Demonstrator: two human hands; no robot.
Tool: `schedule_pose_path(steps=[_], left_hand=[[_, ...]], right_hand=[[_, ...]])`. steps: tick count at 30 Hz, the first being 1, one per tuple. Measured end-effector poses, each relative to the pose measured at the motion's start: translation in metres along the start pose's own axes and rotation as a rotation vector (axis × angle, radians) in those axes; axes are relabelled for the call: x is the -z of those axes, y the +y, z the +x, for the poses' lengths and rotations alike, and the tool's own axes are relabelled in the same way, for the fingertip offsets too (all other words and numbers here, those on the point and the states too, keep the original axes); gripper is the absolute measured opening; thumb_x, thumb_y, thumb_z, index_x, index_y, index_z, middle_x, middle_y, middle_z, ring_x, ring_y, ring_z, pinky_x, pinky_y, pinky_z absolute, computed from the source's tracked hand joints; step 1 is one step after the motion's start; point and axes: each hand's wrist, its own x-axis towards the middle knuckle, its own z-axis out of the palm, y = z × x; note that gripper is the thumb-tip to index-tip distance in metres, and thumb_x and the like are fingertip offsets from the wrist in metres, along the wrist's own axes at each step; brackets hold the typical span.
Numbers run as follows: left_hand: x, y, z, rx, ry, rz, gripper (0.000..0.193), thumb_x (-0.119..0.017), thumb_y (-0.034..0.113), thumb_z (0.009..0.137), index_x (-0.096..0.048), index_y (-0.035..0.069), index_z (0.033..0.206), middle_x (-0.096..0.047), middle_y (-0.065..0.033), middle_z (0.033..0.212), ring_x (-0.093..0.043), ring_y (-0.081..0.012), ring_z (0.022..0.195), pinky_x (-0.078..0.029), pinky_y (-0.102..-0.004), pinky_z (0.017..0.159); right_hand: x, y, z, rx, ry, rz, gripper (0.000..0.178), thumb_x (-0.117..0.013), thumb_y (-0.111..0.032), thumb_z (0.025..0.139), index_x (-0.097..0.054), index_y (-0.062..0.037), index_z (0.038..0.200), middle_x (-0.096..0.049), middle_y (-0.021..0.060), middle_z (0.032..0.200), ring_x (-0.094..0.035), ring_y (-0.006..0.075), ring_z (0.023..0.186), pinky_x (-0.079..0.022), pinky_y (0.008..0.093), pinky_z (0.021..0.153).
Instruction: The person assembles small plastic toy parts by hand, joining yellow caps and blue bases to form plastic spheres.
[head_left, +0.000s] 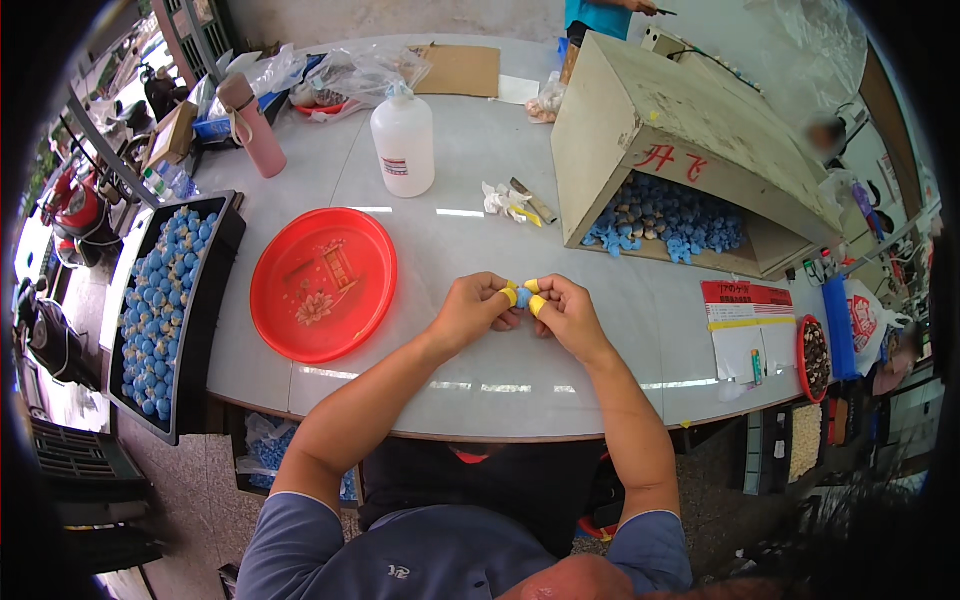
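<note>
Over the middle of the table, my left hand (484, 303) and my right hand (563, 309) meet with fingertips pinched together. Between them is a small blue piece (523, 297), mostly covered by the fingers, so its exact kind does not show. Yellow wraps cover the thumb and a fingertip on each hand. To the left of my hands lies a round red plastic tray (274, 300) with a printed pattern. Ahead on the right, a beige box (600, 150) opens toward me, with a heap of blue flower-like pieces (668, 215) inside.
A black bin (232, 232) of blue and tan balls stands at the left edge. Toward the back are a white plastic bottle (403, 145), a pink flask (255, 130) and cardboard (460, 70). Printed paper (750, 305) and a red bowl (803, 350) lie right. Another person (597, 18) stands behind.
</note>
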Motion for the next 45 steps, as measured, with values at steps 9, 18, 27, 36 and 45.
schedule_pose_path(steps=[9, 18, 27, 36, 45], left_hand=[[0.000, -0.001, -0.002, -0.029, -0.013, -0.001, 0.023, -0.061, 0.005, 0.090, -0.058, -0.010, 0.108, -0.066, -0.0130, 0.096, -0.069, -0.0157, 0.080, -0.058, -0.0258, 0.072], [-0.001, -0.007, 0.000, -0.050, -0.020, 0.010, 0.023, -0.062, 0.004, 0.089, -0.058, -0.011, 0.106, -0.066, -0.0105, 0.094, -0.068, -0.0135, 0.079, -0.059, -0.0250, 0.072], [-0.003, -0.008, -0.001, -0.119, 0.005, 0.108, 0.022, -0.062, 0.004, 0.089, -0.058, -0.013, 0.104, -0.066, -0.0131, 0.091, -0.067, -0.0147, 0.076, -0.057, -0.0257, 0.069], [0.002, -0.007, 0.001, -0.073, -0.024, 0.024, 0.026, -0.061, 0.004, 0.090, -0.056, -0.014, 0.108, -0.066, -0.0148, 0.093, -0.068, -0.0153, 0.078, -0.057, -0.0257, 0.070], [-0.001, -0.009, 0.002, -0.090, -0.017, 0.097, 0.025, -0.061, 0.003, 0.090, -0.056, -0.014, 0.108, -0.066, -0.0145, 0.093, -0.069, -0.0166, 0.079, -0.057, -0.0254, 0.070]], right_hand=[[-0.001, -0.001, -0.001, -0.022, 0.006, -0.015, 0.015, -0.058, -0.004, 0.092, -0.057, 0.0016, 0.106, -0.060, 0.0021, 0.083, -0.054, 0.0044, 0.061, -0.045, 0.0192, 0.053], [0.000, 0.008, 0.000, 0.023, -0.021, -0.026, 0.010, -0.056, -0.001, 0.092, -0.055, 0.0016, 0.102, -0.059, 0.0033, 0.083, -0.053, 0.0051, 0.059, -0.044, 0.0201, 0.051], [-0.001, 0.009, 0.000, 0.031, -0.019, -0.043, 0.011, -0.056, -0.001, 0.093, -0.055, 0.0015, 0.103, -0.060, 0.0038, 0.085, -0.054, 0.0053, 0.060, -0.046, 0.0205, 0.052], [0.001, 0.008, 0.003, -0.030, -0.017, 0.000, 0.012, -0.057, -0.003, 0.093, -0.056, 0.0012, 0.104, -0.061, 0.0030, 0.083, -0.056, 0.0059, 0.061, -0.047, 0.0206, 0.052], [0.000, 0.011, 0.003, -0.001, -0.010, -0.020, 0.011, -0.057, -0.003, 0.093, -0.055, 0.0010, 0.103, -0.060, 0.0026, 0.081, -0.055, 0.0054, 0.059, -0.046, 0.0202, 0.052]])
